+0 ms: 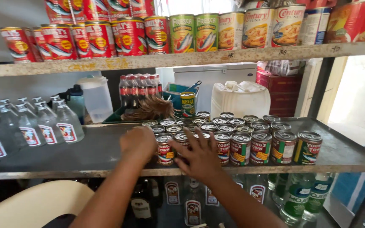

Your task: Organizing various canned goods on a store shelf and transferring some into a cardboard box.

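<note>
Both hands rest on a block of red-labelled cans [233,139] ranked along the front edge of a grey metal shelf [98,152]. The left hand [138,143] is curled over the leftmost can, its grip hidden; the right hand [199,156] lies just beside it, fingers spread across the front row. Bare shelf opens between the cans and the clear bottles [30,124] at far left, and again right of the last can.
</note>
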